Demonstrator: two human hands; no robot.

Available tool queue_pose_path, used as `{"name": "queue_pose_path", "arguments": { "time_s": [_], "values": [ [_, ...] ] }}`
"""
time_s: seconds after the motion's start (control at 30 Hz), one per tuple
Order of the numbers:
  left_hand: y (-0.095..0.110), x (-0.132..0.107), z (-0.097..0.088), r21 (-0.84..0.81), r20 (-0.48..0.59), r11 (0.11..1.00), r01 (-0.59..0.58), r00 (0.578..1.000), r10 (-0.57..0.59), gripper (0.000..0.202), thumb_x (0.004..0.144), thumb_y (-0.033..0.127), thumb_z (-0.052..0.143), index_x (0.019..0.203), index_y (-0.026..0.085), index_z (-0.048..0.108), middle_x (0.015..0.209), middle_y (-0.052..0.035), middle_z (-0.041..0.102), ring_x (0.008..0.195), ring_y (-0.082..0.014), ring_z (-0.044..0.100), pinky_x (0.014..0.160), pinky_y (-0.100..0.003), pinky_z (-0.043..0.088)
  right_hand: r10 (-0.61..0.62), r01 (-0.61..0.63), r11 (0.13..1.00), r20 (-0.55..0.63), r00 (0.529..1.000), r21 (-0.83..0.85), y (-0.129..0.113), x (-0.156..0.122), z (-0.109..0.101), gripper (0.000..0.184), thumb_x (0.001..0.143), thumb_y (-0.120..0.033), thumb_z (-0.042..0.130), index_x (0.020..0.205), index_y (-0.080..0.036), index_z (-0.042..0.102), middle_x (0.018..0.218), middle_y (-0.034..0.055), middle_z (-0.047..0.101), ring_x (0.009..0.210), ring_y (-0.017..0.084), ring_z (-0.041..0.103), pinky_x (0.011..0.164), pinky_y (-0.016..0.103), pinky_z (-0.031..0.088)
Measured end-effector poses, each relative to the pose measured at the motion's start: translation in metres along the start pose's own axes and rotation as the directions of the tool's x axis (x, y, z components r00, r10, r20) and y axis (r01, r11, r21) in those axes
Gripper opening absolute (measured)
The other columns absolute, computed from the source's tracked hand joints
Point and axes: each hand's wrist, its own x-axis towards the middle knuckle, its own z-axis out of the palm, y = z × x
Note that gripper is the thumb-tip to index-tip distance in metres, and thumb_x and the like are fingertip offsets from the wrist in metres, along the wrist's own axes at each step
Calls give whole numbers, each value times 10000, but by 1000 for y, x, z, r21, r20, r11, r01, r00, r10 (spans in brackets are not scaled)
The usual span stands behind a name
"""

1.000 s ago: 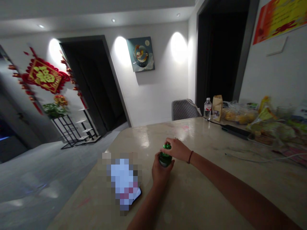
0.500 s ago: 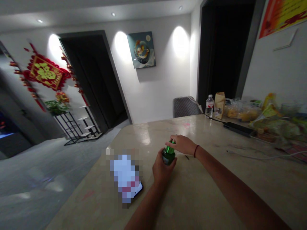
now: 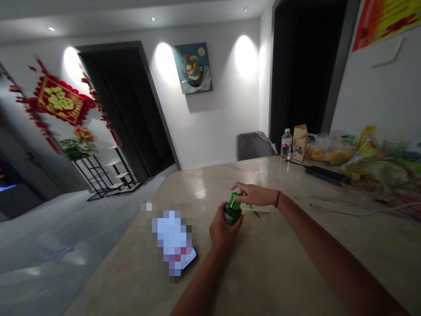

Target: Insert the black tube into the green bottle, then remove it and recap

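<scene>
A small green bottle [image 3: 233, 212] stands on the beige table [image 3: 279, 263] in front of me. My left hand [image 3: 222, 230] is wrapped round its body from the near side. My right hand [image 3: 255, 194] reaches over from the right, and its fingertips pinch the bottle's green cap. A thin white stick [image 3: 258, 211] lies on the table just right of the bottle, under my right wrist.
A phone [image 3: 174, 239] with a lit screen lies left of my left hand near the table's edge. At the far right stand a water bottle [image 3: 286, 143], a paper carton [image 3: 299, 142], plastic bags of food [image 3: 355, 160], a black bar [image 3: 324, 174] and a white cable [image 3: 345, 210]. A grey chair [image 3: 253, 145] stands behind the table.
The bottle has tilted a little and the white stick beside it has come into view. My right hand has shifted slightly to the right on the cap. My left hand keeps its hold.
</scene>
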Motion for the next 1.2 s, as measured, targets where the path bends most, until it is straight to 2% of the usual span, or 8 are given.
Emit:
{"name": "queue_pose_path", "arguments": {
  "time_s": [0.1,0.3,0.4,0.57,0.8,0.9,1.0,1.2],
  "values": [
    [0,0,0,32,3,999,-11,1000,11,591,618,479,605,1141,264,433,974,-11,607,832,-175,578,700,-261,418,90,-90,996,5,996,6,2,-1,0,504,779,-453,466,1141,-107,407,743,43,573,603,117,499,563,224,368],
    [-1,-1,1,53,-4,997,-50,999,50,582,633,489,589,1147,267,426,975,-6,610,827,-166,586,711,-262,426,159,-174,972,-100,982,-158,-10,1,3,447,801,-537,369,897,-132,532,684,51,564,610,132,498,560,232,332],
    [-2,-1,1,61,-1,997,-48,999,48,587,630,492,593,1147,266,429,967,-9,613,829,-169,587,711,-263,428,145,-163,968,-106,984,-190,-14,0,2,372,797,-476,420,881,-139,551,682,44,567,607,127,495,569,228,327],
    [-2,-1,2,68,9,996,-50,999,50,591,625,476,607,1146,262,428,973,-11,611,839,-165,584,718,-259,427,105,-112,982,-51,993,-150,-11,-3,-2,379,761,-335,499,1068,-112,487,711,43,579,626,131,510,595,228,352],
    [-2,-1,2,54,13,996,-67,998,66,585,628,477,605,1145,270,426,979,-5,610,843,-162,583,716,-254,430,102,-108,978,-41,994,-177,-9,-3,-2,393,775,-478,449,930,-133,558,739,69,591,643,150,519,592,247,361],
    [-3,-1,2,60,5,996,-65,998,64,583,631,484,599,1145,273,424,968,-2,612,835,-161,585,713,-256,432,75,-77,984,-18,997,-159,-8,-3,-2,312,751,-395,508,926,-141,553,738,56,595,652,146,522,598,243,370],
    [-4,-1,3,66,-1,996,-67,998,68,583,632,485,598,1145,274,420,969,0,610,830,-158,585,706,-254,435,26,-25,995,2,1000,-100,-5,-4,-2,392,704,-305,569,1046,-128,497,801,55,597,683,135,529,631,235,389],
    [-5,0,4,79,4,995,-66,998,66,582,635,490,594,1148,278,419,976,-2,613,849,-166,586,709,-262,437,58,-60,993,-24,998,-102,-4,-3,-2,343,759,-391,495,976,-128,532,746,52,591,656,136,527,621,252,393]
  ]
}}
